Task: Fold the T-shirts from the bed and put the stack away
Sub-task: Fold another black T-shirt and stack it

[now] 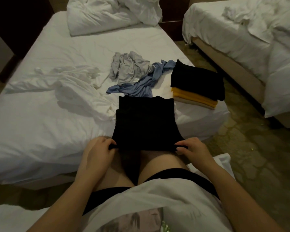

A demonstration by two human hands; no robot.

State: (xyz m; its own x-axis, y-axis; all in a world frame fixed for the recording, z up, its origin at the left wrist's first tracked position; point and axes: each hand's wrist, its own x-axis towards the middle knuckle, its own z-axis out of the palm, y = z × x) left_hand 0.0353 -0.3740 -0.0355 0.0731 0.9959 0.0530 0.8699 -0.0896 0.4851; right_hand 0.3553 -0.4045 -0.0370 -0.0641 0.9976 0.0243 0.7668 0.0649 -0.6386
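Note:
A black T-shirt (145,121), partly folded into a long strip, lies at the near edge of the bed (40,123). My left hand (97,151) pinches its near left corner and my right hand (192,148) pinches its near right corner. A stack of folded shirts (196,84) sits at the bed's right corner, black on top, yellow and beige beneath. Behind the black shirt lie a crumpled grey T-shirt (129,67) and a crumpled blue T-shirt (141,86). A white garment (70,81) is spread out to the left.
A bunched white duvet (110,12) fills the head of the bed. A second bed (251,39) with rumpled white sheets stands at the right across a strip of patterned carpet (251,148). My legs are close against the bed's near edge.

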